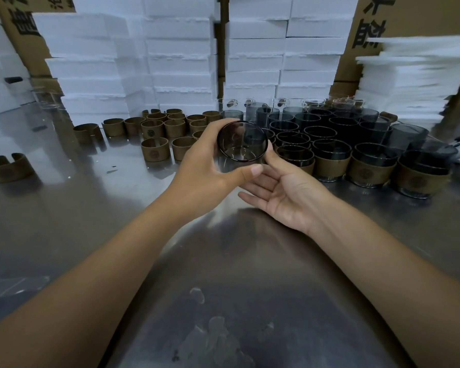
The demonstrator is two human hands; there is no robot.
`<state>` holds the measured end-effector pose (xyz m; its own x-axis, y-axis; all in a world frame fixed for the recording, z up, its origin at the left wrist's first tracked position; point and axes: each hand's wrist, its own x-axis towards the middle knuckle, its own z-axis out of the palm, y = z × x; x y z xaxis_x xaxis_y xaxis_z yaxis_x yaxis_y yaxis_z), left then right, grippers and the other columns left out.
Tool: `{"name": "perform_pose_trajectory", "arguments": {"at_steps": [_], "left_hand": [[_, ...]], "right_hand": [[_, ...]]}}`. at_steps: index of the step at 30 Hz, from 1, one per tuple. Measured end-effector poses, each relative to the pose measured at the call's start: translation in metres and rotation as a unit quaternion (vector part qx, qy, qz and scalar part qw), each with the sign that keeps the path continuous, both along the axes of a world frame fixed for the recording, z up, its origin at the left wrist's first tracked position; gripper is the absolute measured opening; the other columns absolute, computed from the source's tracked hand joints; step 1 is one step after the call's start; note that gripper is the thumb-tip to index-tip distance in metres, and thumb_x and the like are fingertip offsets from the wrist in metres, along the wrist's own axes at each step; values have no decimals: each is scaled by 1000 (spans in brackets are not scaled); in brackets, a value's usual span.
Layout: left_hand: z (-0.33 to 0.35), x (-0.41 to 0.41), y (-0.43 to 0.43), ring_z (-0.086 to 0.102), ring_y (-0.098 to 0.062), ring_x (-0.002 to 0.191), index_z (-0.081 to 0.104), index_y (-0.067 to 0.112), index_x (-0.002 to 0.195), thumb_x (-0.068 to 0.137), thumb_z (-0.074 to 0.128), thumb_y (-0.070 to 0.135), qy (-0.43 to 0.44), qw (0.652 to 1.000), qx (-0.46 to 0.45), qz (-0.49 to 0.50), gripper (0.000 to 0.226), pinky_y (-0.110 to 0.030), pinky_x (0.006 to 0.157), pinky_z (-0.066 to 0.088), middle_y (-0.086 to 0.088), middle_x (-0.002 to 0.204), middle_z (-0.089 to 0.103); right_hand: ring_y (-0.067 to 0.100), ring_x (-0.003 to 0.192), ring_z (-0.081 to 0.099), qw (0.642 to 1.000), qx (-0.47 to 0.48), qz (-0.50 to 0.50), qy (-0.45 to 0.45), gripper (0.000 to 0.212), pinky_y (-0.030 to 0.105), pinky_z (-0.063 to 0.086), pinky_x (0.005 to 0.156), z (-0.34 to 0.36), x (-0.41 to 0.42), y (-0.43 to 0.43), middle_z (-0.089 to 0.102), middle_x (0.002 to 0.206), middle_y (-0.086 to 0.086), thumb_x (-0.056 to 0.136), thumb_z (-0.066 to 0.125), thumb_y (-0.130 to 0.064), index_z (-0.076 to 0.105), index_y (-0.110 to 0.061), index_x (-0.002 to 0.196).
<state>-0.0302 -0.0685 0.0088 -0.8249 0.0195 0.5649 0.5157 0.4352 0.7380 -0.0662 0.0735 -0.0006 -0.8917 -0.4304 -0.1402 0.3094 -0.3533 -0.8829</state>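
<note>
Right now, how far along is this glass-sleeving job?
Done: a front row of sleeved glasses stands at right. In hand: the left hand grips one bare dark glass, the right hand open beside it. Left: many bare glasses behind and loose brown sleeves on the table.

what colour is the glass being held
Smoky grey glass cup, see-through; head view.
</note>
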Motion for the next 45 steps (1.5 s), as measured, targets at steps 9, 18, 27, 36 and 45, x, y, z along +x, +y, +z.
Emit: {"name": "perform_pose_trajectory", "arguments": {"at_steps": [9,18,27,36,45], "left_hand": [[-1,-1,1,59,1,106,53,21,121,73,79,20,-20,999,40,3,55,-14,93,45,11,112,63],[1,-4,5,70,-7,86,63,17,101,59,64,58,-126,976,175,30,59,-20,78,55,4,90,74],[-1,-3,3,67,-8,95,61,15,112,51,74,53,-199,961,193,-20,73,-30,87,52,5,98,72],[1,-1,1,67,-8,95,67,13,112,56,73,44,-209,949,232,-41,64,-28,89,48,-3,102,74],[3,-3,-6,67,-13,91,72,17,99,64,69,43,-258,924,269,-85,43,-25,90,52,0,96,73]], "right_hand": [[11,81,68,1000,-23,-1,11,29,35,49,92,3,3,0,72,82,-1,95,50,-40,65,-15,99],[9,97,67,986,75,-15,148,52,32,45,90,1,11,-7,73,100,-6,66,55,-63,67,-30,103],[14,109,62,973,138,-56,177,36,37,46,98,-1,15,-10,70,108,-5,92,50,-49,67,-22,108],[14,94,64,980,102,-79,151,28,31,47,86,1,14,-8,69,97,-5,86,62,-46,64,-23,101],[8,90,65,982,103,-61,146,36,32,46,93,1,11,-4,73,82,-10,73,60,-58,72,-27,85]]}}
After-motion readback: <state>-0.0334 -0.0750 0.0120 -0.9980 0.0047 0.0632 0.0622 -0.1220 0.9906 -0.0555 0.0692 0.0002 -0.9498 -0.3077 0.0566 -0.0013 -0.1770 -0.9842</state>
